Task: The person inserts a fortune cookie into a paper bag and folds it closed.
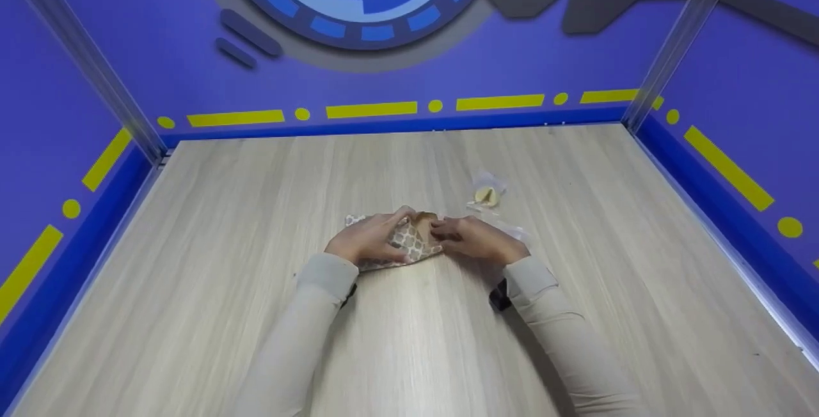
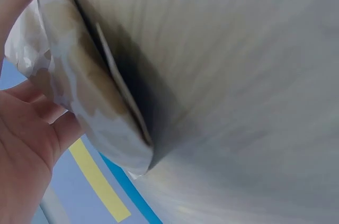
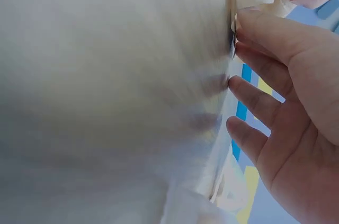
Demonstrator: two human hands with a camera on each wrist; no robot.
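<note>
A small paper bag (image 1: 409,241) with a tan-and-white patch pattern lies low over the middle of the table, its plain brown inside showing at the right end. My left hand (image 1: 368,238) grips the bag's left part, thumb on the near side and fingers across the far side. In the left wrist view the bag (image 2: 87,75) bulges, with a folded edge along the table side. My right hand (image 1: 477,238) pinches the bag's right end between thumb and forefinger. The right wrist view shows its other fingers (image 3: 257,102) spread, tips close to the tabletop.
Beyond my right hand lies a fortune cookie (image 1: 487,197) in a clear wrapper. Another piece of clear wrapper (image 1: 516,232) shows just behind that hand. The wooden table (image 1: 256,199) is bounded by blue walls (image 1: 160,39) at the back and sides.
</note>
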